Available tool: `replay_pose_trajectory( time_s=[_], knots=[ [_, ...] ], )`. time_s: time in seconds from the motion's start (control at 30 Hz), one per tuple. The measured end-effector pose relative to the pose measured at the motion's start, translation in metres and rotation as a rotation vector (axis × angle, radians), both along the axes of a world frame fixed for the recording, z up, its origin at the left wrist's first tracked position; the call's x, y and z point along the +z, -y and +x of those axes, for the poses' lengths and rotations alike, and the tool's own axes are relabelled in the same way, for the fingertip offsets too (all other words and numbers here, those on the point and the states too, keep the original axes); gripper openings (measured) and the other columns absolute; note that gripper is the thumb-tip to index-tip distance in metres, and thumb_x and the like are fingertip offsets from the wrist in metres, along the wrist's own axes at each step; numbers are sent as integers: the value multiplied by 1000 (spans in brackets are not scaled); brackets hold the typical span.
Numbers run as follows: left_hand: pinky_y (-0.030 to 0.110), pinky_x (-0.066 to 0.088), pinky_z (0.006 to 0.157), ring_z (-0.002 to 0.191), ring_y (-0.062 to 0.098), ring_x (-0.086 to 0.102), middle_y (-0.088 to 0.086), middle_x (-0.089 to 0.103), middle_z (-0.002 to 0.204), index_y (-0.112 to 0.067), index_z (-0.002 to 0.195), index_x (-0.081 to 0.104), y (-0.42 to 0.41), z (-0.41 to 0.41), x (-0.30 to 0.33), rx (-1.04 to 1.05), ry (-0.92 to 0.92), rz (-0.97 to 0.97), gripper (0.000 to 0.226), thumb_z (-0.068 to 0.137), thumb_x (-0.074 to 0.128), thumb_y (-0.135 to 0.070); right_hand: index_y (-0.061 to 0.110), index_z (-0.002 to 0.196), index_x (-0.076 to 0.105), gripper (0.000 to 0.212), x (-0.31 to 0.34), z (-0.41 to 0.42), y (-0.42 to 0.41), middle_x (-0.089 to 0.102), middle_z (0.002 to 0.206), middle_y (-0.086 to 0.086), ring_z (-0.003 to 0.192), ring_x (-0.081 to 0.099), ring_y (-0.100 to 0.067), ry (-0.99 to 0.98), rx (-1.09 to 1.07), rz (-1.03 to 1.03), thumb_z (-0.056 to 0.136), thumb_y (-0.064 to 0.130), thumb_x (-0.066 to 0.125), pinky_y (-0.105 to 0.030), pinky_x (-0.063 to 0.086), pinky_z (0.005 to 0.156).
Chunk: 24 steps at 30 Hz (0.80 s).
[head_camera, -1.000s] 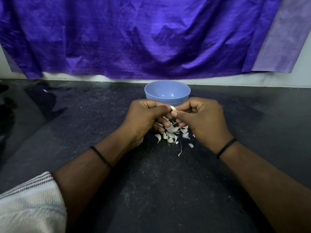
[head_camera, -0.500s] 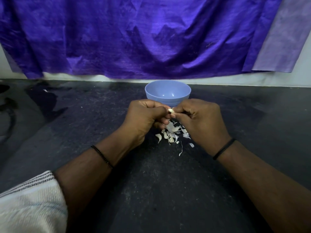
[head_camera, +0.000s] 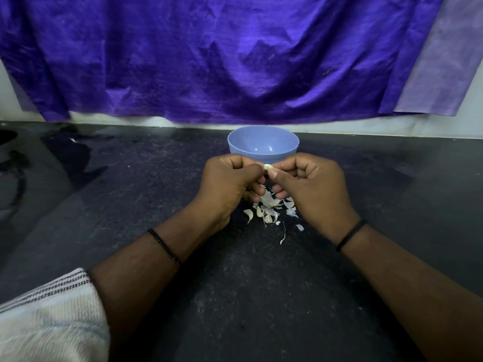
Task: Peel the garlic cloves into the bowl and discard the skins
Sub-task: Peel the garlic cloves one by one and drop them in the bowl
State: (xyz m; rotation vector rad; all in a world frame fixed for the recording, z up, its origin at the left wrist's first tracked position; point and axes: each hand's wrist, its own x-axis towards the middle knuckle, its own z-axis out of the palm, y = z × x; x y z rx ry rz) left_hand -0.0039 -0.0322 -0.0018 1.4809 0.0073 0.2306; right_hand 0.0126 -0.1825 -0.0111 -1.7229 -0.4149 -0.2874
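Observation:
A small white garlic clove is pinched between my left hand and my right hand, thumbs and fingertips meeting on it just in front of the blue bowl. Both hands have curled fingers. The bowl stands upright behind them and what shows of its inside looks bare. Under the hands lies a small heap of garlic cloves and papery skins on the dark countertop; part of the heap is hidden by my fingers.
A purple cloth hangs on the wall behind the counter. Dark shapes sit at the far left edge of the counter. A white striped sleeve shows at the lower left.
My hands have stayed together on the clove with only small finger shifts. The clove shows a little more between the thumbs now.

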Motion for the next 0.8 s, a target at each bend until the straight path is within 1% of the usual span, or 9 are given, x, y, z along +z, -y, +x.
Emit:
replay_pose_trajectory(
  time_s=[0.03, 0.1, 0.23, 0.37, 0.53, 0.63, 0.7, 0.8],
  knots=[
    [25, 49, 44, 49, 17, 58, 11, 63, 64, 3, 82, 68, 0, 0, 0, 0, 3, 5, 6, 87, 66, 2, 8, 88, 75, 1, 0, 0, 0, 74, 74, -8, 63, 69, -17, -21, 15, 12, 88, 8, 75, -30, 60, 61],
    [25, 49, 44, 49, 16, 57, 8, 64, 62, 5, 83, 67, -1, 0, -1, -5, 10, 12, 6, 87, 66, 1, 5, 89, 74, 4, 1, -1, 0, 74, 75, -12, 64, 68, -21, -68, 42, 37, 89, 9, 74, -33, 61, 61],
    [25, 47, 41, 46, 15, 55, 7, 63, 60, 3, 79, 66, 0, 1, -2, -1, 25, 24, 8, 87, 65, 3, 2, 87, 72, 6, 6, -3, -1, 72, 71, -11, 60, 63, -19, -201, 95, 137, 91, 6, 69, -26, 56, 54],
    [25, 47, 40, 43, 14, 55, 10, 61, 63, 10, 88, 66, 0, 2, -2, 22, 47, 60, 6, 88, 64, 5, 1, 90, 71, 10, 8, -5, -1, 71, 73, -12, 60, 61, -17, -288, 127, 185, 93, 9, 67, -24, 54, 52],
    [25, 47, 41, 44, 14, 56, 10, 62, 64, 4, 86, 67, -1, 1, -2, 15, 71, 110, 4, 89, 64, 3, 3, 92, 72, 11, 10, -7, 1, 71, 77, -13, 61, 61, -16, -334, 151, 210, 95, 12, 66, -23, 54, 53],
    [26, 47, 41, 45, 16, 57, 7, 62, 62, -2, 81, 67, -2, 1, -4, 12, 80, 145, 9, 89, 65, 2, 4, 92, 72, 11, 11, -7, 2, 71, 78, -12, 60, 60, -15, -352, 142, 245, 94, 13, 67, -22, 54, 52],
    [27, 47, 42, 45, 16, 58, 4, 62, 59, -5, 78, 67, -4, 2, -7, 37, 92, 225, 13, 90, 64, -1, 4, 92, 72, 12, 13, -7, 3, 70, 76, -10, 60, 60, -14, -369, 150, 268, 94, 14, 66, -22, 53, 53],
    [29, 50, 46, 46, 12, 59, -2, 61, 52, -8, 77, 68, -7, 3, -9, 100, 125, 425, 15, 92, 66, -10, 4, 93, 69, 14, 17, -5, 3, 67, 72, -6, 58, 58, -12, -430, 204, 308, 97, 13, 60, -22, 51, 53]
  ],
)
